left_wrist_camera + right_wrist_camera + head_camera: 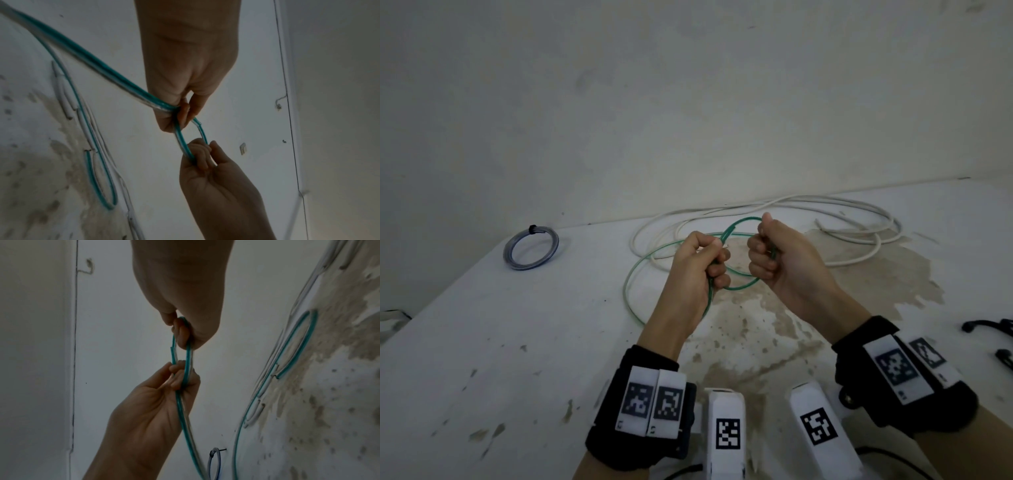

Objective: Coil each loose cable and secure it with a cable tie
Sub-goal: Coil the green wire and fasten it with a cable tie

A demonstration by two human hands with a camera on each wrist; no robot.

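Nearest the camera, above the stained tabletop (482, 342), the left hand (695, 270) and right hand (780, 260) each clench the green cable (739, 291), a first small loop between them. Behind it sprawls the loose white cable (859, 209); left of it lies a tied grey coil (530, 246). Best to keep each turn matched to that loop, feeding slack without twisting.

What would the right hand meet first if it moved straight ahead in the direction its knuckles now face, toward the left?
Most likely the left hand. The right hand faces it across a narrow gap, and both grip the green cable, whose short span bridges that gap. The wrist views agree, though exact depth is unclear.
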